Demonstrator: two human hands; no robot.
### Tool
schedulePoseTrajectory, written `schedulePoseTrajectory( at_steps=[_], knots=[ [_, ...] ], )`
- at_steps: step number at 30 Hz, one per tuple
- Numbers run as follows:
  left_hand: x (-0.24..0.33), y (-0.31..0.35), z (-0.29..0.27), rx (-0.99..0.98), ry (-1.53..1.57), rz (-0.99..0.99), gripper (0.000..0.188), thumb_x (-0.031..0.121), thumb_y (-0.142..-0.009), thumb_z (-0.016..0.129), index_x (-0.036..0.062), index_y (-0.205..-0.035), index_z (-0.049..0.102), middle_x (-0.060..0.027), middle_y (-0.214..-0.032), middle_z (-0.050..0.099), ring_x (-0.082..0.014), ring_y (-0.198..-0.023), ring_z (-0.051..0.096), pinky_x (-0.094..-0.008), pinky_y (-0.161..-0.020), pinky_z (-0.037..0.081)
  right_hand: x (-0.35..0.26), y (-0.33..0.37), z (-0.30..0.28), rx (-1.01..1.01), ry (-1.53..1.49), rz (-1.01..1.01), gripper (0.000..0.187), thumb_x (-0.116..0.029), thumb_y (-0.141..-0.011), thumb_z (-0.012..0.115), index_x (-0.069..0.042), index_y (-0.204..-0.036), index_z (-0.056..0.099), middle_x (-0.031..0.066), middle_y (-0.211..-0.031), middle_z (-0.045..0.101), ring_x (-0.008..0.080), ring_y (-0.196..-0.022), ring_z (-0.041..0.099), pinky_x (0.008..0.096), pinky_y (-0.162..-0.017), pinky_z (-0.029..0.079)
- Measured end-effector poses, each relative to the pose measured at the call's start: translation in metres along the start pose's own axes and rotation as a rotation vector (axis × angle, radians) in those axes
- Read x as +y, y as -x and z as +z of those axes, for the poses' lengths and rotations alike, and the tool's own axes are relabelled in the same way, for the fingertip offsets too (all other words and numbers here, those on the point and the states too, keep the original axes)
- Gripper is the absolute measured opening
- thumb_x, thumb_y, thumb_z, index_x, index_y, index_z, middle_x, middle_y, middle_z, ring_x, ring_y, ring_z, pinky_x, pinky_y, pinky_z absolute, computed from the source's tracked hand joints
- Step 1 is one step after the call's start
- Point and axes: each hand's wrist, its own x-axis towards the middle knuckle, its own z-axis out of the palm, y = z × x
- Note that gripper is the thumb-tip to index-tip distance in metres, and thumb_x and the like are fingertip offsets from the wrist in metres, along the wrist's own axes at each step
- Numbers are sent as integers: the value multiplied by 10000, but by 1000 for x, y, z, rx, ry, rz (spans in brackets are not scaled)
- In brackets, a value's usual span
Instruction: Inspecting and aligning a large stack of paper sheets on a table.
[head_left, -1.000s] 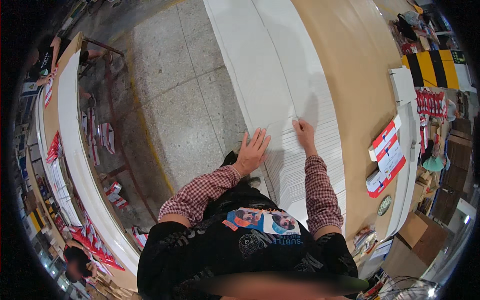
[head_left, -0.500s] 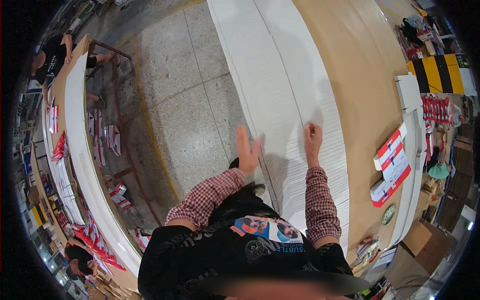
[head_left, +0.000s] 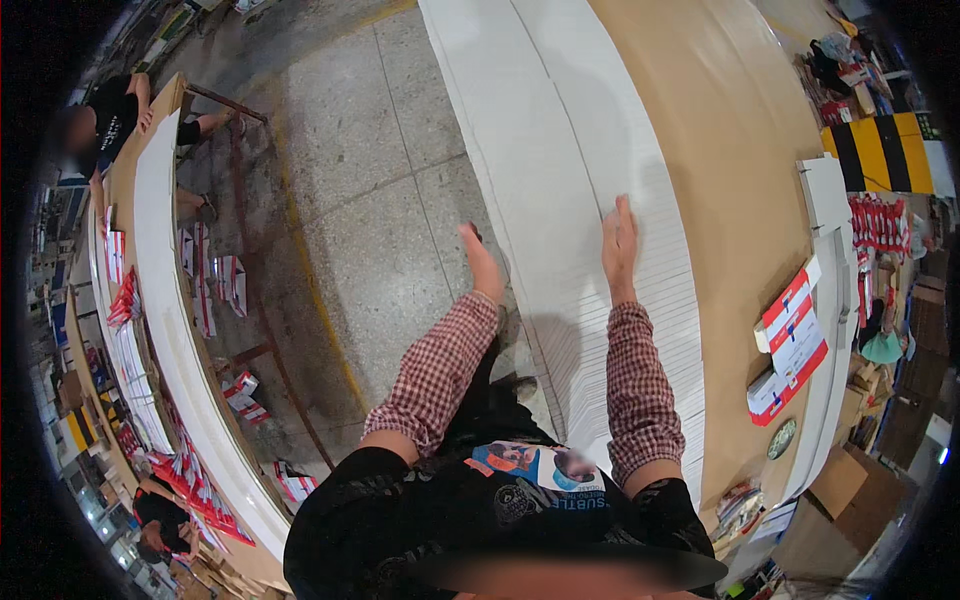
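A long run of white sheets (head_left: 560,170), overlapping in narrow steps like a fan, lies along the table in front of me. A dark line runs lengthwise down them. My left hand (head_left: 482,265) is open beside their left edge, over the floor side, with its fingers stretched forward and nothing seen in it. Over the sheets, right of the dark line, my right hand (head_left: 620,248) is held edge-on with fingers extended and no object in it. Whether it touches the sheets, I cannot tell. Checked sleeves cover both forearms.
Brown board (head_left: 735,200) covers the table right of the sheets. On it lie a red-and-white flat carton (head_left: 790,345) and a round patterned item (head_left: 782,438). Across the grey floor (head_left: 350,230), a long table (head_left: 165,260) stands at left, with a person (head_left: 115,120) at its far end.
Both hands have moved forward, away from my body. My right hand's curled fingers have straightened. The left hand has turned more edge-on and shifted slightly left.
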Motion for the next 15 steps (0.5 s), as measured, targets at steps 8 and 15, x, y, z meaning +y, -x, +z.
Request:
schedulePoseTrajectory(
  at_steps=[8, 15],
  knots=[
    [55, -45, 29, -152, -95, 116, 778, 639, -869, 145, 84, -1412, 118, -114, -1467, 113, -251, -1343, 116, -358, -1080, 88, -21, -94, 44, -143, -87, -8, 537, -348, -947, 315, 7, -1348, 274, 169, -1412, 254, 311, -1328, 164, 376, -1074, 167],
    [68, -78, 50, -232, 174, 155, 815, 650, -861, 160, 52, -1409, 78, -100, -1469, 77, -241, -1343, 92, -336, -1086, 69, -3, -157, 88, -425, 441, -266, 531, -377, -941, 304, -25, -1340, 301, 196, -1400, 252, 360, -1301, 199, 425, -1042, 201]
  ],
)
